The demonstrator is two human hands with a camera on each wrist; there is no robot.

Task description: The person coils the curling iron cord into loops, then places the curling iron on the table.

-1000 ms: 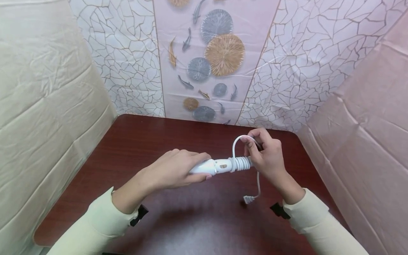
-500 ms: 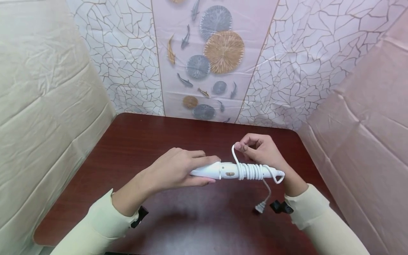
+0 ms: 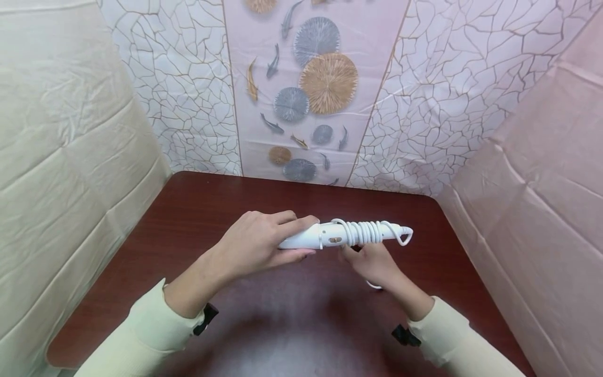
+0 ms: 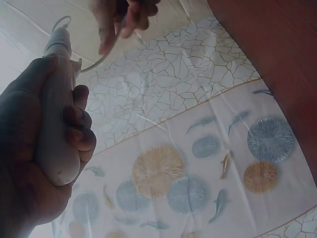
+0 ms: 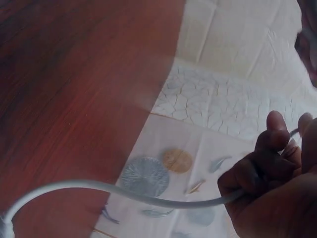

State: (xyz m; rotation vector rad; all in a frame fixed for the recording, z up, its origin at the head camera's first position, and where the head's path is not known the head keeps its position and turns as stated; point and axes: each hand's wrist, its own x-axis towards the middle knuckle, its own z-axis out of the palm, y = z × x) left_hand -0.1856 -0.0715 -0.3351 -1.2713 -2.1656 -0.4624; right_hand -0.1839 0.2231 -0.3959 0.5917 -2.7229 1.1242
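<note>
A white hair styling iron point(image 3: 303, 238) is held level above the table, a small gold switch on its side. My left hand point(image 3: 252, 238) grips its wide, rounded end; in the left wrist view the fingers wrap round the white body point(image 4: 54, 119). Several turns of white cord point(image 3: 363, 233) circle the handle, with a small loop at the far right tip. Just below these turns is my right hand point(image 3: 374, 264). In the right wrist view its curled fingers hold the cord point(image 5: 148, 200), whose free length trails left to a white end piece point(image 5: 7, 227), cut off by the frame.
Below the hands lies a dark red-brown table point(image 3: 226, 199). A patterned cloth wall point(image 3: 292, 63) stands behind it, with plain cloth walls at the left point(image 3: 70, 157) and right point(image 3: 532, 157).
My right hand has moved from above the handle down to its underside, drawing the cord over and round it. The left hand keeps its grip; the iron has risen slightly since half a second ago.
</note>
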